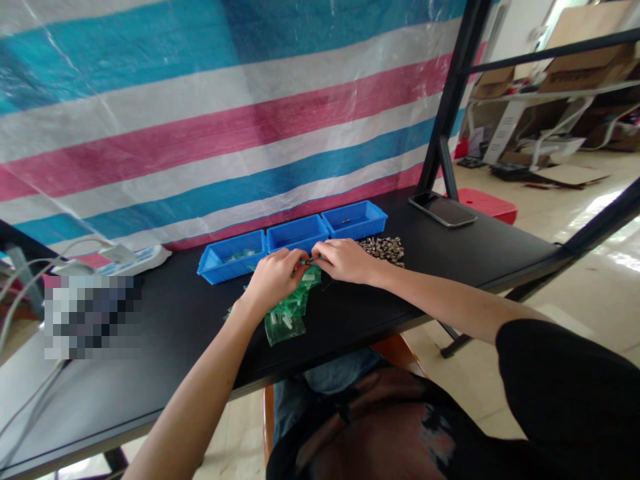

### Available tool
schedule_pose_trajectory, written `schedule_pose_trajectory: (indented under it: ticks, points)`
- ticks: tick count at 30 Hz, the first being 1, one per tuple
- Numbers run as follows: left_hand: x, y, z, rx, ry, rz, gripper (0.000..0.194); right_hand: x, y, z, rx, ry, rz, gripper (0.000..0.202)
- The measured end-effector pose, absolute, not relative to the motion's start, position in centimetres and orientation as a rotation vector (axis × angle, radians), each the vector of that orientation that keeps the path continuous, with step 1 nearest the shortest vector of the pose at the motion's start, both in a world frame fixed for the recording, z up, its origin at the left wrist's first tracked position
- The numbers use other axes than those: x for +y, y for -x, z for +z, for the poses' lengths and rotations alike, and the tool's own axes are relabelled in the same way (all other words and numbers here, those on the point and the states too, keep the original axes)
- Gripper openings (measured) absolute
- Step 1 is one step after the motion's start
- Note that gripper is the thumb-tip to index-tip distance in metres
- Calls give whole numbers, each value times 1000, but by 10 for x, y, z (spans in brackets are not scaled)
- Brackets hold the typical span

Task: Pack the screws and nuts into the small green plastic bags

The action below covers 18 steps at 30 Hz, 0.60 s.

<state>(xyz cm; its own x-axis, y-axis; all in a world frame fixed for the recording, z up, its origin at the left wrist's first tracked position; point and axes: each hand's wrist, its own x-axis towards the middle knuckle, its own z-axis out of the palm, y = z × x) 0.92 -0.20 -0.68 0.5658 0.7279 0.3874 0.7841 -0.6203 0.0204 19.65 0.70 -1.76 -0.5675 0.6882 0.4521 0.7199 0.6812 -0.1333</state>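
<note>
My left hand (278, 275) and my right hand (346, 260) meet above the table, fingertips closed in a pinch. Between them is a small greenish item, mostly hidden by the fingers and too small to name. Beneath and in front of my left hand lies a heap of small green plastic bags (286, 319) with pale pieces inside. Beside my right hand is a pile of small metal parts (389, 249). Behind the hands stand three blue trays in a row: the left tray (233, 270) holds some greenish pieces, the middle tray (296, 223) is partly covered, and the right tray (356, 230) holds a tiny dark piece.
The black table (200, 340) carries a phone (443, 209) at right and a power strip (137, 259) with cables at left, near a pixelated object (90, 313). A striped sheet (240, 133) hangs behind. A black metal post (447, 113) rises at the right.
</note>
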Motion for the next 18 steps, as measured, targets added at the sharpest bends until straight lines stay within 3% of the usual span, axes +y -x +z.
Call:
schedule_pose_trajectory:
  ticks: [18]
  points:
    - [-1,-8,-7,-1301,2679,-589,19,8,-197,-17,-2401,1082,-90,11]
